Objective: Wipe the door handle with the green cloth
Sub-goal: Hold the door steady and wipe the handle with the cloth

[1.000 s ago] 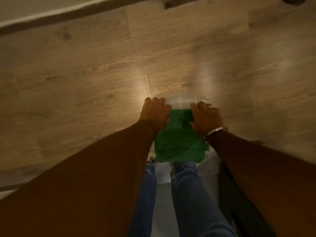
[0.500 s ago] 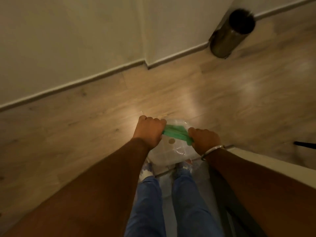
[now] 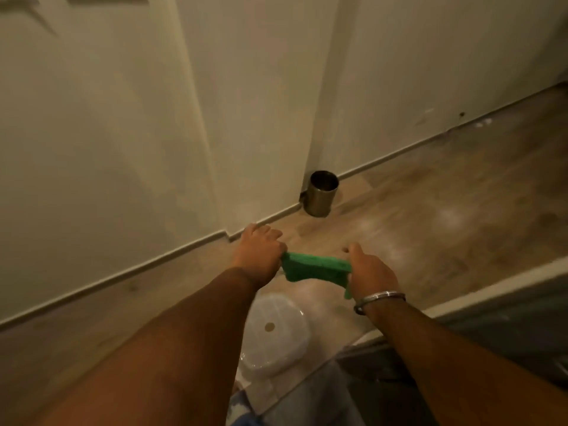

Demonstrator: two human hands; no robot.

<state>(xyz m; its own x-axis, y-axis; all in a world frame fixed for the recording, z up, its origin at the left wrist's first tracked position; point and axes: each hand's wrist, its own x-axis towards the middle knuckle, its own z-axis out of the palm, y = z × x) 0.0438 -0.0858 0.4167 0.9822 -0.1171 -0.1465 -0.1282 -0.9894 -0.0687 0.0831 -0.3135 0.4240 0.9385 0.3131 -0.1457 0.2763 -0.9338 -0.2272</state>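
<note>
A folded green cloth (image 3: 316, 268) is stretched in the air between my two hands, above the wooden floor. My left hand (image 3: 258, 252) grips its left end with the fingers curled under. My right hand (image 3: 370, 270), with a metal bracelet at the wrist, pinches the right end, and a corner of cloth hangs down below it. A pale door or wall panel (image 3: 101, 124) fills the upper left. No door handle is in view.
A white round plastic container (image 3: 278, 335) sits on the floor below my hands, near my feet. A metal cylindrical bin (image 3: 321, 193) stands in the corner by the skirting board. A dark surface with a pale edge (image 3: 504, 315) lies at the right.
Both hands have lifted the cloth off the white container, which stays on the floor. My view has tilted up from the floor toward the wall and corner.
</note>
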